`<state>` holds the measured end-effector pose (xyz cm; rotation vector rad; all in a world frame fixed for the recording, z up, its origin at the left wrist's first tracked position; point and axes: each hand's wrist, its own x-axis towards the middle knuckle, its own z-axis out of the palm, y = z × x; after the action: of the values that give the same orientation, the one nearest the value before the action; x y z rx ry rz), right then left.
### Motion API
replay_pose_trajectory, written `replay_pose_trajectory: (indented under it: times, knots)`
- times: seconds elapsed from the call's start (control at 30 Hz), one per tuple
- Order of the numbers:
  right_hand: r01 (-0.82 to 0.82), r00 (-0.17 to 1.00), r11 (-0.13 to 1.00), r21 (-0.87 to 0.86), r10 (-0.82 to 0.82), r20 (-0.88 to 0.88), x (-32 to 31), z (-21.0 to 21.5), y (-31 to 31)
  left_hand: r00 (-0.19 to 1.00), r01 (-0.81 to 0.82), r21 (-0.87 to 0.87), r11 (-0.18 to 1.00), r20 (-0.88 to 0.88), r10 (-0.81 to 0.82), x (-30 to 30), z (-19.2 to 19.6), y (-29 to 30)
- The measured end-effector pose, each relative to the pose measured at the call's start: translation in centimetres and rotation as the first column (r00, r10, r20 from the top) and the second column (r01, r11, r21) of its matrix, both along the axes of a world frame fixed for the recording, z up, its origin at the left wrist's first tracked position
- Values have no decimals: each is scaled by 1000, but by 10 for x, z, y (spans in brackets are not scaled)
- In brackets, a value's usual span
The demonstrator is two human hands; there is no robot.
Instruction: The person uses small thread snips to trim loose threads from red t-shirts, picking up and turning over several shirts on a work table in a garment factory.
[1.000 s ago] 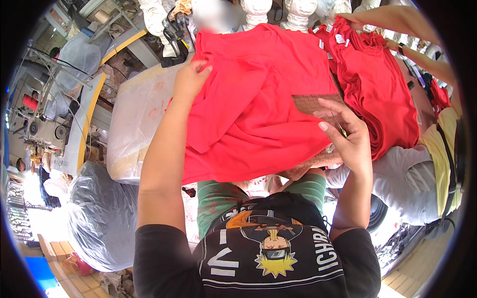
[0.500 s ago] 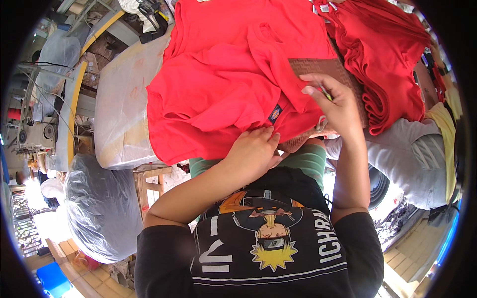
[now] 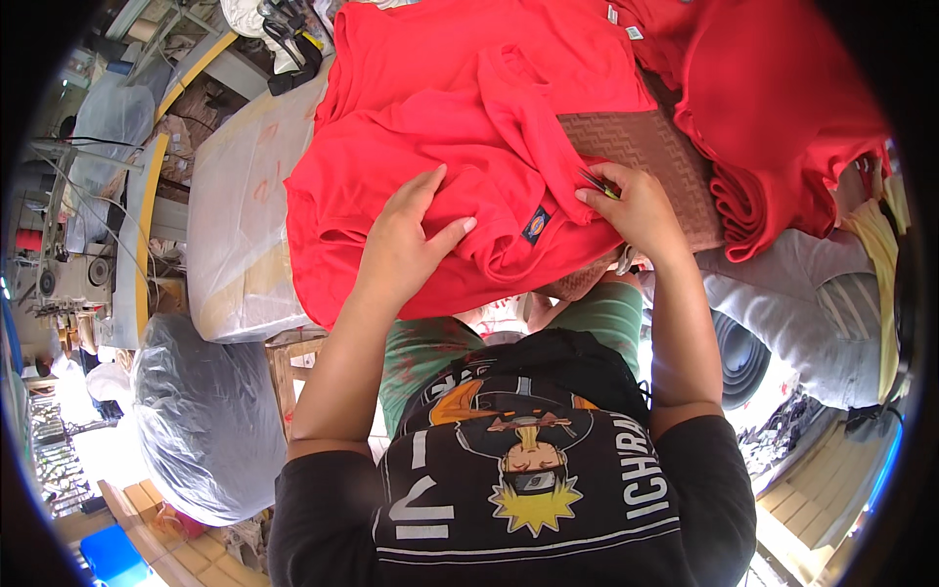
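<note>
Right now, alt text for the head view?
Left hand presses flat on a red garment spread over a table; right hand pinches its fold beside a small sewn label. More red garments are piled at right.

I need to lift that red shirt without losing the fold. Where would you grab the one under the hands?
Probably pinch the red shirt at its doubled near edge, beside the small dark label, coming from the person's side. The left hand lies flat there and the right hand pinches nearby.
</note>
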<state>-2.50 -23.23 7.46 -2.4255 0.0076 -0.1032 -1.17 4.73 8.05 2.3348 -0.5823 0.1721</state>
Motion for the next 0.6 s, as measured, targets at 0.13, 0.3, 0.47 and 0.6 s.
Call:
replay_pose_trajectory:
  times: [0.13,0.3,0.47,0.6]
  knots:
    - [-17,1000,955,295,13,15,3,2,-15,962,-48,-170,984,-272,0,8,-2,13]
    - [-15,1000,829,559,5,18,-3,27,-15,926,-178,-594,785,-370,-70,14,13,27]
    - [-356,934,577,735,239,265,-40,38,-39,826,-562,170,809,64,560,-12,55,41]
    - [-812,79,-321,487,768,636,-25,101,-41,-307,26,-565,-825,781,-544,-1,118,104]
